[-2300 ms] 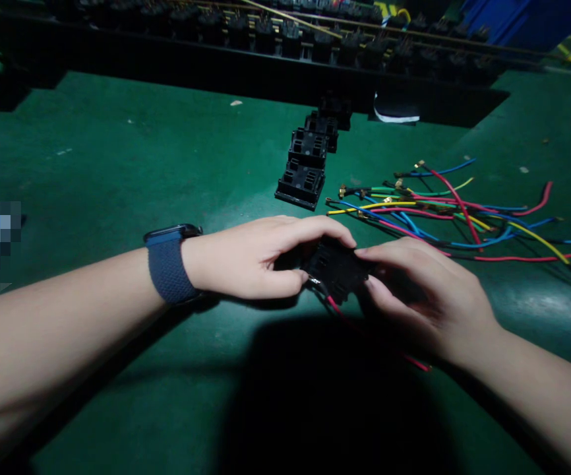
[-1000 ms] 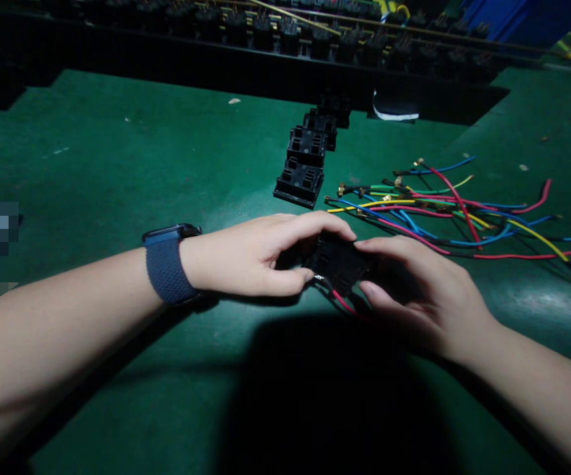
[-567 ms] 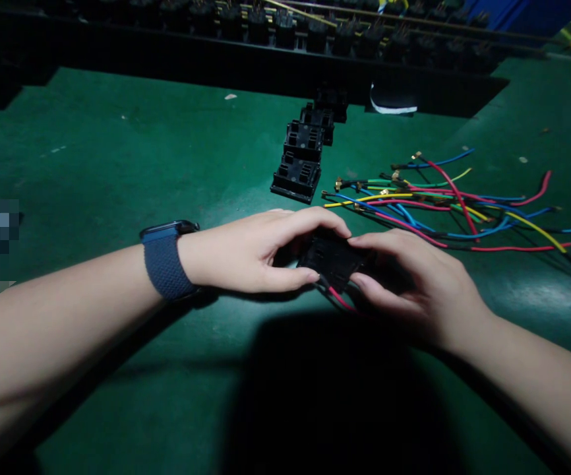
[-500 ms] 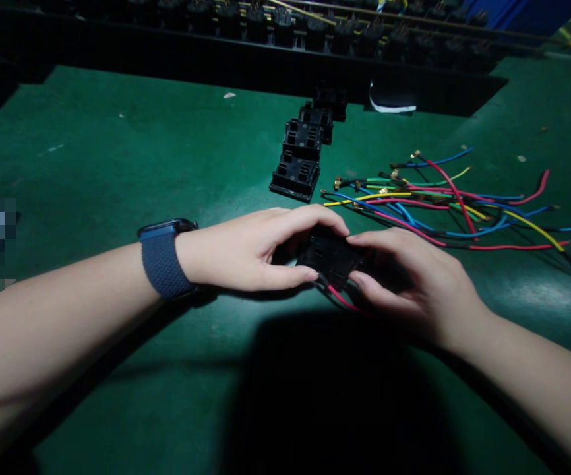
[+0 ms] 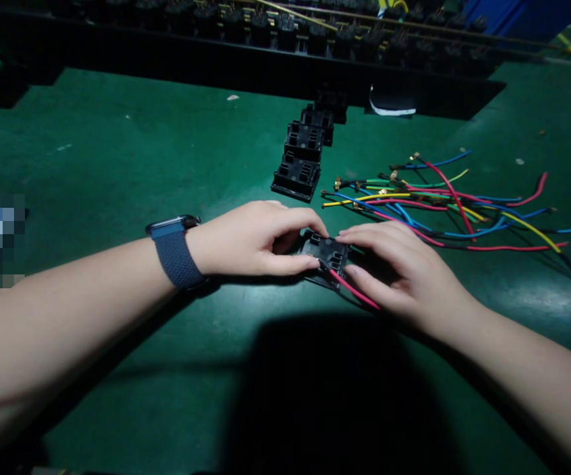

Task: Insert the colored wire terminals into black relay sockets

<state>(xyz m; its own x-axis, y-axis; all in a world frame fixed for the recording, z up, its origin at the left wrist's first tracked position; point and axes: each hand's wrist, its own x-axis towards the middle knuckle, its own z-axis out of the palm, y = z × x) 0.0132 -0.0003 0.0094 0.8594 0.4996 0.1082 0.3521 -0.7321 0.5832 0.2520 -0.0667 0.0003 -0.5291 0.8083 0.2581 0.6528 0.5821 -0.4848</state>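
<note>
Head camera: The left hand (image 5: 253,241) holds a black housing (image 5: 324,248) low over the green counter (image 5: 167,148), fingers slightly parted, thumb at a red wire (image 5: 353,289); the right hand (image 5: 404,267), fingers narrowly spread, grips the opposite edge.

On a green surface (image 5: 181,152), the left hand (image 5: 253,239) and right hand (image 5: 407,269) grip a black block (image 5: 326,249) from either side, the left thumb (image 5: 295,264) by one end of a red wire (image 5: 355,289), its seating hard to make out. Four similar blocks (image 5: 299,171) run beyond, left of loose coloured wires (image 5: 457,193).
</note>
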